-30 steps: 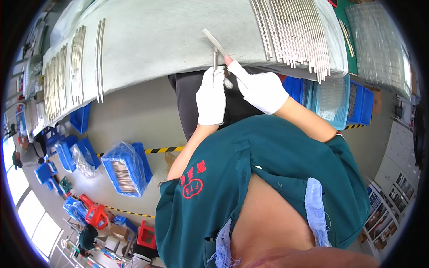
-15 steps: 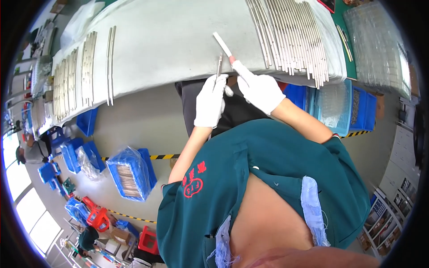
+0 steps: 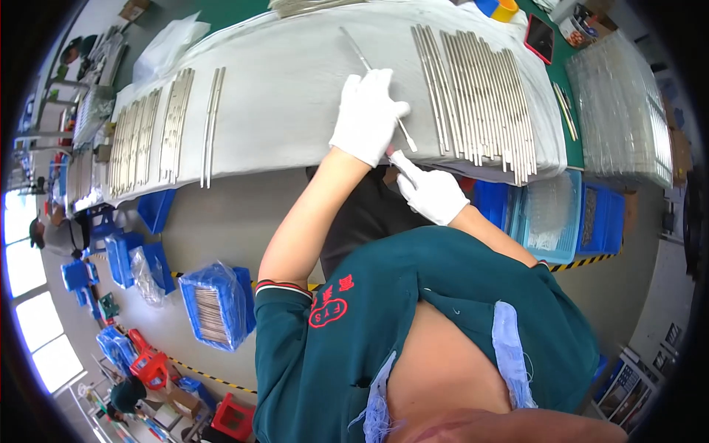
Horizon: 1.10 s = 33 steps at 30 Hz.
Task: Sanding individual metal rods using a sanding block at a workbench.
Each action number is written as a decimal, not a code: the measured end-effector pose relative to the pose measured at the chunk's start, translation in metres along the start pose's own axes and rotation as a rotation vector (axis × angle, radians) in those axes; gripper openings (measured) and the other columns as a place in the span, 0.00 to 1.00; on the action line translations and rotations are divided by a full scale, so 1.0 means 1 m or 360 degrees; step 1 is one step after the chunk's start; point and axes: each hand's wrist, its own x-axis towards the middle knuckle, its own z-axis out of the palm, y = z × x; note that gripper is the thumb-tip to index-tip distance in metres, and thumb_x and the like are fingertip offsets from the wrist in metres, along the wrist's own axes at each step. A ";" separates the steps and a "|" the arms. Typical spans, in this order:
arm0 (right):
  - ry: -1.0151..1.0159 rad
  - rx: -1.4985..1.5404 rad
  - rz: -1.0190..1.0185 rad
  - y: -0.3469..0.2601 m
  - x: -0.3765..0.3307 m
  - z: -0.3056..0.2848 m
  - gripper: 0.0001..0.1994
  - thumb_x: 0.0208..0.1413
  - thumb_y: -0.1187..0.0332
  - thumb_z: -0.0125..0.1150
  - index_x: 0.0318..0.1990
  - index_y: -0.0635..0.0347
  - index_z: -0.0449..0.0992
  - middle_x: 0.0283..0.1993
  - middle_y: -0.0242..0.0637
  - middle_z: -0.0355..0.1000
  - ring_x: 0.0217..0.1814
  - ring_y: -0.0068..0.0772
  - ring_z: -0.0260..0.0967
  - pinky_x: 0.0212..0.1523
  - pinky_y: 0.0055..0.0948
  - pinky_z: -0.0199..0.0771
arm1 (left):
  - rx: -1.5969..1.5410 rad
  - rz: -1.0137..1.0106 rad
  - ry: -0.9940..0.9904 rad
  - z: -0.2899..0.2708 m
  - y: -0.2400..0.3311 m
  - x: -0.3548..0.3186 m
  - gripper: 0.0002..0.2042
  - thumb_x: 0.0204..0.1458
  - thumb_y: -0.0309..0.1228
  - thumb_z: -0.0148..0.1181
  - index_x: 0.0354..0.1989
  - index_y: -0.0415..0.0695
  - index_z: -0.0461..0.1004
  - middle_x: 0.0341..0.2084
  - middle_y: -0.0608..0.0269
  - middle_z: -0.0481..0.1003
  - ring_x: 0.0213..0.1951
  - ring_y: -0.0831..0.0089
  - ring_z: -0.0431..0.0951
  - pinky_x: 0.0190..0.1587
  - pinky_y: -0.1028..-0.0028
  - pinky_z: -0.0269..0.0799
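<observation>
My left hand (image 3: 369,114), in a white glove, is closed over a thin silvery metal rod (image 3: 356,49) above the grey table cover. The rod points away to the upper left. Below the palm a pale straight end (image 3: 407,137) sticks out; whether it belongs to the same rod I cannot tell. Close to it, nearer my body, is my right hand (image 3: 433,195), also gloved, with one bare fingertip showing. Its fingers are curled together, and what they hold is hidden. To the right lies a dense row of metal rods (image 3: 487,96); smaller groups of rods (image 3: 173,122) lie at the left.
Clear plastic trays (image 3: 617,111) are stacked at the far right, near a phone (image 3: 539,39) and a tape roll (image 3: 505,10). Blue bins (image 3: 602,221) stand below the table's right edge. On the floor at left is a bagged blue crate (image 3: 240,306) of rods.
My left hand has moved forward over the table, and its rod now lies slanted to the upper left. The white stick at my right fingertips no longer points up from them. The view has shifted.
</observation>
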 end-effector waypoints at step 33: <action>-0.0081 0.1892 0.0919 -0.023 0.013 -0.037 0.26 0.60 0.69 0.43 0.67 0.46 0.51 0.13 0.26 0.56 0.13 0.16 0.52 0.16 0.19 0.58 | -0.0727 -0.1363 -0.0111 -0.020 -0.056 -0.057 0.12 0.52 0.34 0.45 0.41 0.44 0.70 0.33 0.46 0.73 0.38 0.50 0.73 0.42 0.58 0.67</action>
